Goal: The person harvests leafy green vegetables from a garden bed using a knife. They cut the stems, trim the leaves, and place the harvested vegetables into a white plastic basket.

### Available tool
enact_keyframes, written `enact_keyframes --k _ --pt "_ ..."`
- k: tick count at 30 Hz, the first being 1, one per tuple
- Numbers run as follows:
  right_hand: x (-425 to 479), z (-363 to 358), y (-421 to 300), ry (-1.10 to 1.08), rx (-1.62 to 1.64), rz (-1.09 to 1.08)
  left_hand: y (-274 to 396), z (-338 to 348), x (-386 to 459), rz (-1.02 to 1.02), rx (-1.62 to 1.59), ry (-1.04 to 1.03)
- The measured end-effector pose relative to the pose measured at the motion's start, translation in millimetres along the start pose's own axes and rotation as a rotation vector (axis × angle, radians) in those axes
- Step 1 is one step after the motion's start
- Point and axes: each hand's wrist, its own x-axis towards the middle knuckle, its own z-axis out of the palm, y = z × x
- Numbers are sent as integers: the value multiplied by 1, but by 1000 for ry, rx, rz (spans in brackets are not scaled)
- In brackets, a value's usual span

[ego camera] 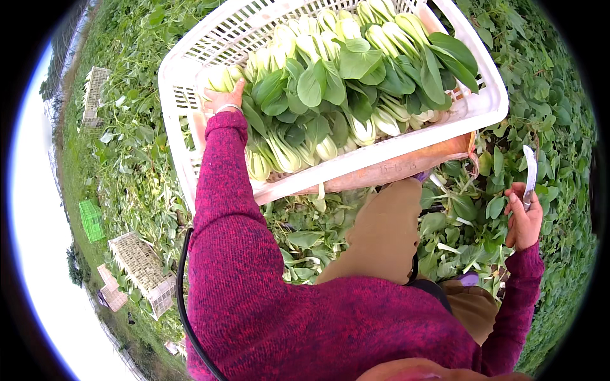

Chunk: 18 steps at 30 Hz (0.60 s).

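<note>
A white plastic crate [333,164] sits in front of me, packed with bok choy [321,83]. The heads lie in rows, pale stem bases toward the crate's long sides and dark leaves overlapping along the middle. Inside its left end, my left hand [224,98] is around a bok choy head [220,77]; its thumb is spread along the stems and the fingertips are partly hidden. Out to the right, away from the crate, my right hand [524,221] grips a small knife [530,172] with a curved, pale blade pointing up. The fingers cover most of its handle.
An orange-pink sack [376,176] bearing print lies beneath the crate's near side. Cut leaves and stems [305,259] litter the ground by my legs. Leafy plants [557,119] grow to the right. On the left stand pale crates [143,266] and a green crate [91,220].
</note>
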Motion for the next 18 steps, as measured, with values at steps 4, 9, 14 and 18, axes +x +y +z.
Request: enact_keyframes --k 4,9,14,18 --pt "-3 -10 16 9 -73 25 -14 54 1 22 9 -348" --pt "-16 -33 34 75 -40 66 -34 51 29 181 40 -368" --pt "-47 -104 73 281 -34 145 37 10 -7 331 256 -141" --pt "-72 -149 127 417 148 294 123 -41 -38 766 -258 40"
